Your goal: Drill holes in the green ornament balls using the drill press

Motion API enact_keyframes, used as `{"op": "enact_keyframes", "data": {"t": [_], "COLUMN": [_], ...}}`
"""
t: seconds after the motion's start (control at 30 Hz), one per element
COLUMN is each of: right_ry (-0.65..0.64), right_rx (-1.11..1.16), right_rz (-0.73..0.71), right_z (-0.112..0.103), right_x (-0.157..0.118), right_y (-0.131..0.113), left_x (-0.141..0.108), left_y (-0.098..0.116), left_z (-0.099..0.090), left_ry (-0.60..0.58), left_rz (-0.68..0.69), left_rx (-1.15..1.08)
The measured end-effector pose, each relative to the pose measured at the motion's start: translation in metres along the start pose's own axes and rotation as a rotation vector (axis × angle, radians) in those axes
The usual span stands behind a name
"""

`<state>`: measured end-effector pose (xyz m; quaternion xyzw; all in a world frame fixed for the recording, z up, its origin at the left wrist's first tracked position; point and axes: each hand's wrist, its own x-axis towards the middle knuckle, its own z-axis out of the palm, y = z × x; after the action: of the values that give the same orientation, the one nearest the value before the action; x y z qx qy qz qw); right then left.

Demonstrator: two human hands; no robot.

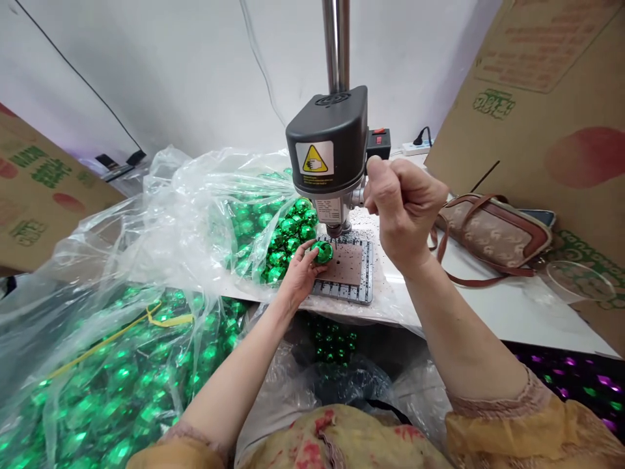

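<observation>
My left hand (pixel 303 272) pinches a shiny green faceted ball (pixel 322 251) beside the drill chuck, over the brown board on the slotted metal base (pixel 365 294). Above it stands a small black bench drill press (pixel 328 140) with a yellow hand-warning label, mounted on a steel column. My right hand (pixel 403 202) is closed in a fist at the right side of the drill head; the feed handle inside it is hidden by the fingers. Dark shavings lie scattered over the base and the white table.
Clear plastic bags of green balls (pixel 283 244) lie left of the drill, with a larger bag (pixel 122 378) at lower left. At right are a patterned handbag (pixel 498 228), a clear plastic cup (pixel 579 280) and a cardboard box (pixel 551 111). Another carton (pixel 43 189) stands left.
</observation>
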<state>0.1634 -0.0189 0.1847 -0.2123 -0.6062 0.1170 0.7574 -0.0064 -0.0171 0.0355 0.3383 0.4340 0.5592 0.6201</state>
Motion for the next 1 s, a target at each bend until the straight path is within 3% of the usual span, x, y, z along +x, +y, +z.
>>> {"op": "enact_keyframes", "data": {"t": [0.13,0.37,0.67,1.0], "right_ry": [-0.003,-0.001,0.018,0.027], "right_rx": [-0.003,0.01,-0.037,-0.066], "right_rz": [0.011,-0.011,-0.024,0.003], "right_z": [0.0,0.001,0.001,0.001], "right_x": [0.0,0.0,0.0,0.0], "right_y": [0.0,0.0,0.0,-0.003], "left_x": [0.015,0.026,0.029,0.019], "left_y": [0.001,-0.009,-0.021,-0.029], "left_z": [-0.002,-0.007,-0.008,-0.003], "left_ry": [-0.03,-0.201,-0.165,-0.217], "left_rz": [0.074,0.188,0.304,0.347], "left_rx": [0.078,0.284,0.447,0.529]}}
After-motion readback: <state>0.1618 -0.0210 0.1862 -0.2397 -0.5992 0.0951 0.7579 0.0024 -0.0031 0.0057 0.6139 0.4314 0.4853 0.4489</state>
